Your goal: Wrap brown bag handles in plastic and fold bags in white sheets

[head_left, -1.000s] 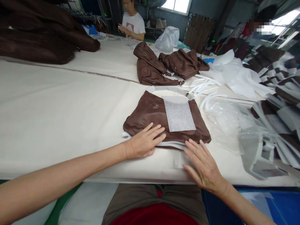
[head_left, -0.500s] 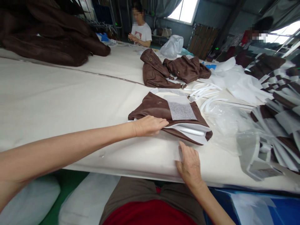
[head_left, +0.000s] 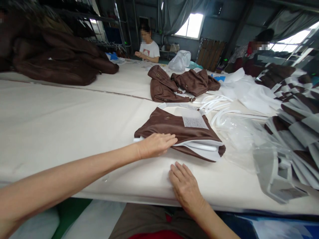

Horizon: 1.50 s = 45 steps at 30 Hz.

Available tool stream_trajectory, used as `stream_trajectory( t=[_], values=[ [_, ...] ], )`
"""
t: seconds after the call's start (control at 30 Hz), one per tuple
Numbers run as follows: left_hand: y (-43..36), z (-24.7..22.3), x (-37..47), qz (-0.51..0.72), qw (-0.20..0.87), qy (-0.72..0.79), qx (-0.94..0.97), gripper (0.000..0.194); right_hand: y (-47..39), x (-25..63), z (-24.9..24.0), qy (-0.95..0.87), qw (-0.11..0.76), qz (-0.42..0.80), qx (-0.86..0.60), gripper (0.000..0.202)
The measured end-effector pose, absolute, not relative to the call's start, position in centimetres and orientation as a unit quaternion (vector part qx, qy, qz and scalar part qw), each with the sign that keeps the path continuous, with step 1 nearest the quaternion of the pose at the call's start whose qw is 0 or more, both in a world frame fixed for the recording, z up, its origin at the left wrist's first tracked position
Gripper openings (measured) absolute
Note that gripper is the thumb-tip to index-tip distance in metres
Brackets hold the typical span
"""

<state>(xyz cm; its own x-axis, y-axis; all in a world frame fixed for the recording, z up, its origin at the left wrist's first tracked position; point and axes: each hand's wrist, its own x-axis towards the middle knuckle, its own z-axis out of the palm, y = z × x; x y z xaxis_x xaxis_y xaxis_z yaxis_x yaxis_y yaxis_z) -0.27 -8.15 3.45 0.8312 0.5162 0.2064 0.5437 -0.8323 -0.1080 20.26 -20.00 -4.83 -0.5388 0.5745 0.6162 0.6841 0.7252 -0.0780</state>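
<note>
A brown leather-look bag point(head_left: 161, 124) lies flat on the cream-covered table point(head_left: 74, 124). On its upper face is a pale grey rectangular patch point(head_left: 195, 121). Along the near side the bag gapes, showing white lining and a white tube point(head_left: 201, 146) inside. My left hand point(head_left: 157, 145) rests on this near edge with its fingers stretched out flat; its thumb is hidden. Closer to me, my right hand point(head_left: 185, 186) lies palm down on the table, fingers extended and slightly apart, not touching the bag.
Brown bags point(head_left: 164, 88) lie beyond, near loose white tubes point(head_left: 216, 103). Clear plastic point(head_left: 236, 132) and a grey-white dispenser-like object point(head_left: 281, 176) sit to the right, beside stacked brown and white pieces point(head_left: 296, 132). A dark brown pile point(head_left: 59, 63) is far left. A person point(head_left: 149, 49) works opposite.
My right hand has moved left and flattened onto the table. My left hand's fingers have straightened on the bag's edge. The camera view has tilted up slightly.
</note>
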Motion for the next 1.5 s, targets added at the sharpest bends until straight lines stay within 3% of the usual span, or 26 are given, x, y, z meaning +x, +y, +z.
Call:
stream_trajectory(
  t=[0.2,0.33,0.4,0.5,0.63,0.73,0.8,0.87,1.1,1.37,1.5],
  values=[
    [-10.7,-1.1,-1.1,-0.153,0.201,-0.243,-0.937,0.036,-21.0,20.0,-5.5,-0.866,0.337,-0.086,-0.358,0.038],
    [-11.3,-1.3,-1.3,-0.163,0.213,-0.244,-0.932,0.036,-20.7,21.5,-0.9,-0.887,0.324,0.036,-0.328,0.020],
    [-11.3,-1.4,-1.4,-0.172,0.211,-0.247,-0.930,0.038,-19.5,23.7,2.1,-0.882,0.346,0.061,-0.315,0.020],
    [-11.2,-1.7,-1.4,-0.187,0.204,-0.251,-0.928,0.039,-15.3,28.0,5.0,-0.843,0.375,-0.055,-0.382,0.047],
    [-11.1,-1.9,-1.4,-0.195,0.183,-0.260,-0.928,0.042,-7.6,32.0,4.5,-0.838,0.266,-0.133,-0.458,0.072],
    [-11.2,-2.0,-1.4,-0.197,0.165,-0.265,-0.929,0.044,-3.7,32.0,3.6,-0.883,0.235,-0.114,-0.391,0.053],
    [-11.3,-2.1,-1.4,-0.198,0.155,-0.271,-0.929,0.046,-2.9,30.8,3.6,-0.901,0.260,-0.107,-0.331,0.032],
    [-11.3,-2.1,-1.4,-0.199,0.144,-0.276,-0.929,0.047,-3.6,29.1,3.8,-0.906,0.287,-0.110,-0.290,0.022],
    [-11.5,-1.5,-1.1,-0.230,0.093,-0.295,-0.923,0.042,-9.2,24.6,2.1,-0.924,0.261,-0.097,-0.262,0.017],
    [-11.7,-1.2,-0.8,-0.339,0.062,-0.275,-0.898,0.038,-10.0,24.5,0.1,-0.926,0.241,-0.061,-0.286,0.019],
    [-11.6,-0.9,-0.8,-0.315,0.039,-0.265,-0.911,0.039,-9.9,24.3,-0.4,-0.923,0.238,-0.054,-0.297,0.021]
  ],
)
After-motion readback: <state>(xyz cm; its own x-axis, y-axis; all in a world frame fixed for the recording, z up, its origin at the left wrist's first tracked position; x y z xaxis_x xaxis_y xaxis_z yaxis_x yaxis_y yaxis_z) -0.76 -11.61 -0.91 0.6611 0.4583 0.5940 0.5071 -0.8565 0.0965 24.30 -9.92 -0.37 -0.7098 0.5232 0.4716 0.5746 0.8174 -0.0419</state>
